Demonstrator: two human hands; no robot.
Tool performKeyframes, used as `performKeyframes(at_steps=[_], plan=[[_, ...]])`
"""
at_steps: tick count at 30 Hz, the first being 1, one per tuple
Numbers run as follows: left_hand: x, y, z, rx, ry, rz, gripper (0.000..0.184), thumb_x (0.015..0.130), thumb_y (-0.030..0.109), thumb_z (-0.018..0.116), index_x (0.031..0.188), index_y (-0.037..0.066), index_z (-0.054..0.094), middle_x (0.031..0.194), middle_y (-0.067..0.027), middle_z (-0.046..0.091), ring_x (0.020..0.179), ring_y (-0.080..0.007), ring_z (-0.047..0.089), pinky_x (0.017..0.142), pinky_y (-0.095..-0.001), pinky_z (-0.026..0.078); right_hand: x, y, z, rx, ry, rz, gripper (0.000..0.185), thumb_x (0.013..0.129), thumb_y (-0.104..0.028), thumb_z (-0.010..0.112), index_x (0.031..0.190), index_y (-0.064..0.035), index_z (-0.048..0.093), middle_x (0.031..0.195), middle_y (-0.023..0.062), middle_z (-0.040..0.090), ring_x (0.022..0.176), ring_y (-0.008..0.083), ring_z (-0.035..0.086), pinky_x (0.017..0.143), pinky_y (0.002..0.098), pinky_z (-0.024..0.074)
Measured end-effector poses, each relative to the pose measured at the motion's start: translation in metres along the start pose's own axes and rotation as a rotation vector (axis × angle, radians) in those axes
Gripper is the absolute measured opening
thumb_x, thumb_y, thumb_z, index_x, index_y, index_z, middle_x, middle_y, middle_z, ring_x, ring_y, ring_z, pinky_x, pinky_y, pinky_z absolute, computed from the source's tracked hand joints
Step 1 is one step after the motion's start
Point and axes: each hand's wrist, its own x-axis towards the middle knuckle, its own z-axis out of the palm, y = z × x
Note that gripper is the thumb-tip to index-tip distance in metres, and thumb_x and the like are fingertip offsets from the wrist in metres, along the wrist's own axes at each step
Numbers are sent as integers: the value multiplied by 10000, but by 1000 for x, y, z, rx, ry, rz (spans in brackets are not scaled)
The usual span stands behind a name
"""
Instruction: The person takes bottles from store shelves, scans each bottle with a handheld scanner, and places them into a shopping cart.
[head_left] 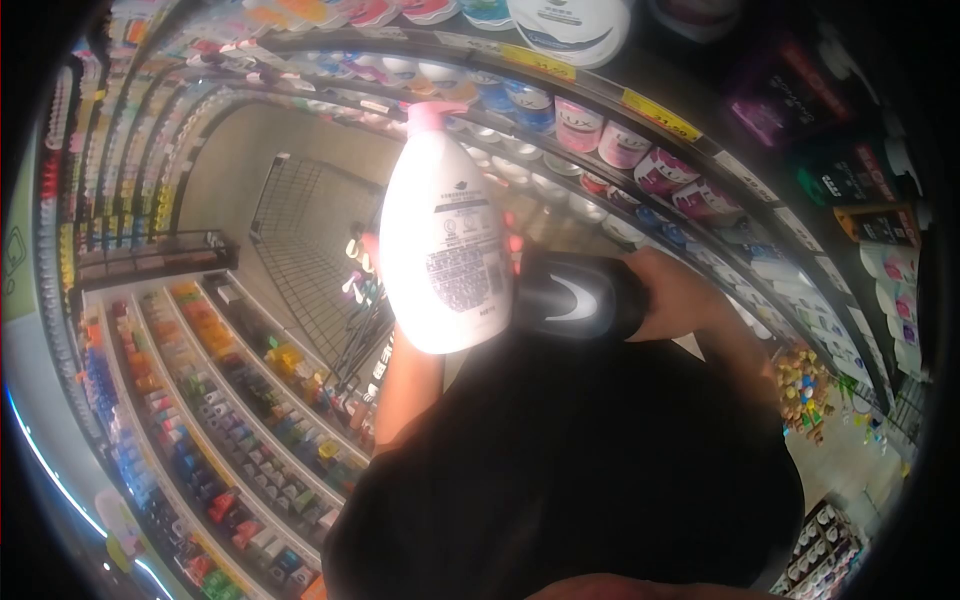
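Observation:
My left hand (pixel 513 246) is wrapped round a white pump bottle (pixel 445 250) with a pink pump head, held upright before me. The bottle's printed back label, with small text and a barcode, faces me. Most of that hand is hidden behind the bottle; only fingertips show at its sides. Just right of it, my right hand (pixel 668 298) grips a dark container (pixel 578 297) with a pale curved mark on it. The container's near end is close to the white bottle; I cannot tell whether they touch.
A wire shopping cart (pixel 300 240) stands in the aisle beyond my left arm. Curved shelves (pixel 610 90) of bottles with yellow price tags run along the right. More shelves (pixel 215 400) of small coloured packages fill the lower left. Purple bottles (pixel 790 95) stand at upper right.

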Motion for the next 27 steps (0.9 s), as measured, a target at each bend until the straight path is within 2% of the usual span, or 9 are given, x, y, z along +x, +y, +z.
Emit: performKeyframes(at_steps=[5, 8, 16, 19, 23, 24, 27], plan=[[-1, 3, 2, -18, 8, 12, 1144, 772, 887, 460, 1511, 32, 283, 1273, -427, 469, 1085, -571, 547, 958, -559, 491, 4, 2, -2, -38, -19, 10, 552, 713, -256, 777, 1187, -16, 626, 918, 134, 717, 832, 252, 699, 757, 358, 521], [-6, 1, 14, -178, 71, 46, 1150, 770, 887, 463, 1510, 26, 281, 1284, -430, 462, 1099, -582, 540, 968, -561, 487, 7, 2, 0, -10, 3, -17, 542, 727, -272, 779, 1179, -16, 627, 936, 137, 718, 854, 249, 701, 766, 362, 520], [-11, 14, 1, -82, 40, 18, 1146, 773, 873, 486, 1507, 15, 289, 1304, -424, 459, 1128, -571, 538, 977, -577, 479, 20, 2, -1, 6, -63, 28, 505, 744, -292, 776, 1135, -5, 637, 923, 129, 714, 831, 221, 688, 759, 353, 516], [-16, 17, 2, -78, 62, 66, 1149, 771, 871, 491, 1502, 6, 297, 1311, -412, 464, 1121, -560, 552, 974, -571, 489, 32, -5, -3, 16, -97, 20, 512, 733, -290, 784, 1125, 5, 636, 913, 120, 710, 817, 204, 675, 755, 344, 513], [-37, 31, -9, -58, 105, 148, 1153, 766, 867, 504, 1499, -1, 301, 1335, -397, 458, 1126, -547, 560, 972, -573, 498, 59, 1, 2, 9, -215, 1, 599, 719, -285, 795, 1204, 17, 614, 935, 123, 707, 826, 178, 660, 768, 331, 509], [-47, 38, -13, -32, 153, 124, 1135, 773, 853, 515, 1495, 2, 312, 1346, -392, 449, 1153, -542, 553, 948, -582, 513, 68, -3, 7, 26, -229, -1, 622, 715, -280, 797, 1227, 19, 606, 945, 126, 707, 831, 171, 656, 772, 327, 508], [-61, 57, -32, -119, 100, 98, 1091, 801, 825, 511, 1490, 1, 320, 1349, -391, 444, 1171, -541, 548, 918, -575, 538, 99, -16, 21, 57, -324, 74, 684, 706, -251, 797, 1294, 19, 577, 977, 129, 711, 846, 146, 642, 784, 321, 506]])
